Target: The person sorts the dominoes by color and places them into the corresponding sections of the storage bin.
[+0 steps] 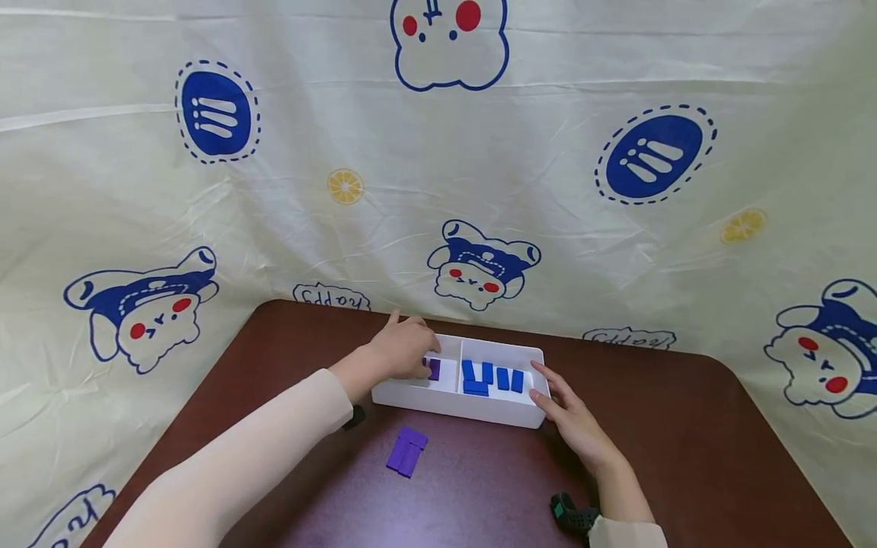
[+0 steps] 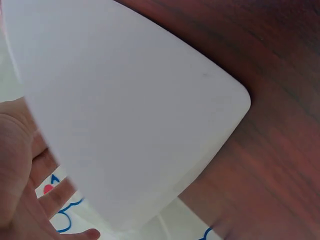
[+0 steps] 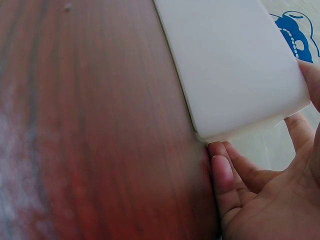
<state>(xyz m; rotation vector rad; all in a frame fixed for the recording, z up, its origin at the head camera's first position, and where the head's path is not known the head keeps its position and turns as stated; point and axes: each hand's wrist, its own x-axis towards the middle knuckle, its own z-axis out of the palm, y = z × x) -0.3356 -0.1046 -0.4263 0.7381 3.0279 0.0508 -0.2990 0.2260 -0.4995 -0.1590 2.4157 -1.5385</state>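
- Hands work at a white box [image 1: 473, 407] on the counter [image 1: 685, 426].
- Left hand [image 1: 404, 352] reaches into the left compartment and its fingers pinch a purple block [image 1: 434, 369].
- Right hand [image 1: 572, 415] rests with straight fingers against the box's right end, probably to steady it.
- Blue blocks [image 1: 489, 376] lie in the right compartment; more purple blocks [image 1: 407, 450] wait in front of the box.

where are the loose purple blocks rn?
Head view: the purple blocks lie flat on the brown table, just in front of the white box, nearer its left end and between the person's forearms.
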